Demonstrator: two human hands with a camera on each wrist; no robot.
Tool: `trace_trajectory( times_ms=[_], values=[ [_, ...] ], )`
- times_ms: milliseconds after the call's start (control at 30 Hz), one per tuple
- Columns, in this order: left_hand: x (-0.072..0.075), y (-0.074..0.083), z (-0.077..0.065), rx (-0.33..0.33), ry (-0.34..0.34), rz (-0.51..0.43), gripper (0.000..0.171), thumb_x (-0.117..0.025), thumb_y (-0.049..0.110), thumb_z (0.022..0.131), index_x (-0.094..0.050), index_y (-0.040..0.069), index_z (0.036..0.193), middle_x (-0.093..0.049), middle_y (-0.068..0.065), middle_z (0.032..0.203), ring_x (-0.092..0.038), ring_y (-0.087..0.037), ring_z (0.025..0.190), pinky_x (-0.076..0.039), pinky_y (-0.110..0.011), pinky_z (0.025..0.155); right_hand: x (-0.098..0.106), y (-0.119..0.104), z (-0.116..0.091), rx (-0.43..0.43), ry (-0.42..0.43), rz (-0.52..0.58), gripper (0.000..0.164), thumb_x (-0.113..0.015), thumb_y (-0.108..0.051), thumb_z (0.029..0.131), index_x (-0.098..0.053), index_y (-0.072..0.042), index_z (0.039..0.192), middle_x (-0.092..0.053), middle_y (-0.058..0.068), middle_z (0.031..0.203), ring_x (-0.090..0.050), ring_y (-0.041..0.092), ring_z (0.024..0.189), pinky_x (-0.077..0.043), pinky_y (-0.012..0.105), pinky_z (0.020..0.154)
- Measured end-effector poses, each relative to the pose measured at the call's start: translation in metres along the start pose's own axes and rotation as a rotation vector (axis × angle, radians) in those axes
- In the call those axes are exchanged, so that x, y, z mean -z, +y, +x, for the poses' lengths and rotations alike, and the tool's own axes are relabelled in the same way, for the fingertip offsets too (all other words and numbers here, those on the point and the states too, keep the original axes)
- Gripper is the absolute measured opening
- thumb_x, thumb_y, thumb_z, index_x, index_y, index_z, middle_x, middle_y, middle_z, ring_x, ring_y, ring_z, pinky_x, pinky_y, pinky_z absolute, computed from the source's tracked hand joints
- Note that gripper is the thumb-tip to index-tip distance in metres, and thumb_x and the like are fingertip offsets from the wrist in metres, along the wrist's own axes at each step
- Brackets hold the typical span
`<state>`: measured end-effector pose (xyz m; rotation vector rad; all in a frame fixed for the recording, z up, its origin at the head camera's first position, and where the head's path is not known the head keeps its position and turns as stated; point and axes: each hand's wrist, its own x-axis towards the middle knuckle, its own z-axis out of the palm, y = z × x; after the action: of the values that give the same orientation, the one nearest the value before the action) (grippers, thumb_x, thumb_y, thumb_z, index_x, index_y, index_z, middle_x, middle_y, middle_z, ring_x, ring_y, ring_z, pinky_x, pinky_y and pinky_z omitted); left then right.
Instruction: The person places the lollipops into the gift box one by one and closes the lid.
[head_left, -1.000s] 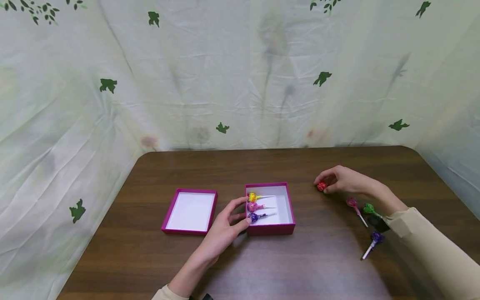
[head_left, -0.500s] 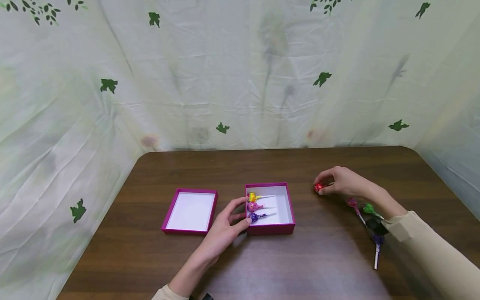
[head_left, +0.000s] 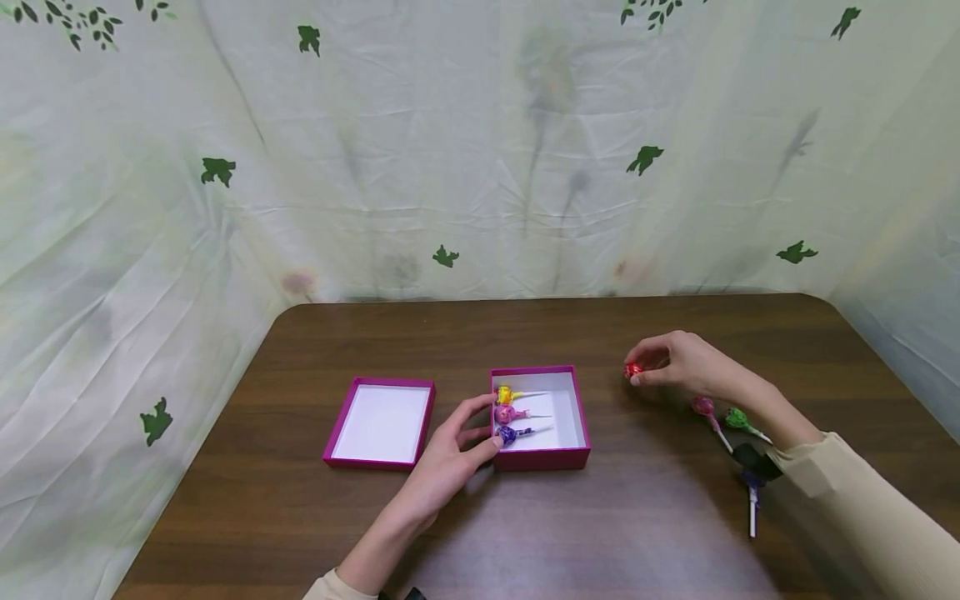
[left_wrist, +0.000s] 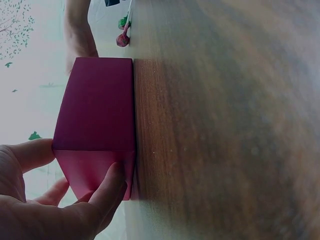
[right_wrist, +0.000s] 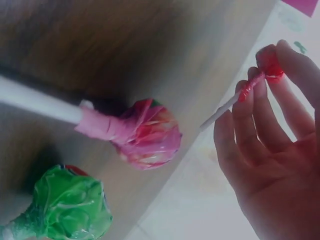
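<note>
My left hand touches the left wall of a magenta gift box, with the thumb at the front corner and the fingers spread along the side. Inside lie a yellow lollipop, a pink lollipop and a purple lollipop, sticks pointing right. My right hand pinches a red lollipop by its wrapped head, right of the box. In the right wrist view, the red lollipop's stick crosses the fingers.
The lid lies left of the box, white inside up. By my right wrist are another pink lollipop, a green lollipop and a second purple lollipop. A white curtain hangs behind the table.
My right hand takes the red lollipop between its fingertips and shifts it slightly left. The second purple lollipop by the right wrist has turned. My left hand stays at the box.
</note>
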<state>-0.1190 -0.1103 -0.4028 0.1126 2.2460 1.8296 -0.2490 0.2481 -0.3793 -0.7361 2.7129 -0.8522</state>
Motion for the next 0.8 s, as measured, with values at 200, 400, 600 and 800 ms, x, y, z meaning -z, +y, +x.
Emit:
trace_trajectory(
  times_ms=[200,400,600,800],
  values=[
    [0.000,-0.001,0.000,-0.003,0.002,-0.010,0.055,-0.065,0.020,0.095,-0.045,0.022,0.146,-0.035,-0.008,0.153,-0.048,-0.037,0.128,-0.046,-0.056,0.095,-0.003,-0.005,-0.007,0.011,0.069,0.044,0.023,-0.081,-0.019,0.083,-0.071,-0.015,0.103,-0.068,-0.005,0.089,-0.061,0.015,0.084,-0.052,0.031,0.076],
    [-0.001,-0.003,0.000,-0.015,0.009,-0.012,0.055,-0.065,0.019,0.095,-0.046,0.021,0.145,-0.036,-0.008,0.153,-0.049,-0.037,0.127,-0.046,-0.055,0.094,-0.006,-0.009,-0.016,0.026,0.143,0.129,0.022,-0.080,-0.016,0.084,-0.070,-0.016,0.104,-0.069,-0.004,0.091,-0.062,0.017,0.086,-0.054,0.032,0.079],
    [-0.001,-0.002,0.000,-0.022,0.007,-0.015,0.054,-0.065,0.018,0.095,-0.046,0.021,0.145,-0.036,-0.008,0.153,-0.050,-0.036,0.127,-0.046,-0.053,0.095,-0.010,-0.015,-0.025,0.054,0.210,0.214,0.024,-0.078,-0.020,0.086,-0.068,-0.015,0.107,-0.069,-0.002,0.094,-0.063,0.018,0.087,-0.054,0.028,0.079],
    [-0.001,-0.002,0.000,-0.023,0.001,-0.020,0.054,-0.065,0.018,0.095,-0.046,0.020,0.145,-0.036,-0.008,0.153,-0.049,-0.036,0.127,-0.047,-0.053,0.095,-0.017,-0.022,-0.030,0.091,0.323,0.302,0.026,-0.078,-0.017,0.086,-0.067,-0.012,0.109,-0.070,0.000,0.097,-0.065,0.018,0.085,-0.054,0.024,0.074]
  ],
)
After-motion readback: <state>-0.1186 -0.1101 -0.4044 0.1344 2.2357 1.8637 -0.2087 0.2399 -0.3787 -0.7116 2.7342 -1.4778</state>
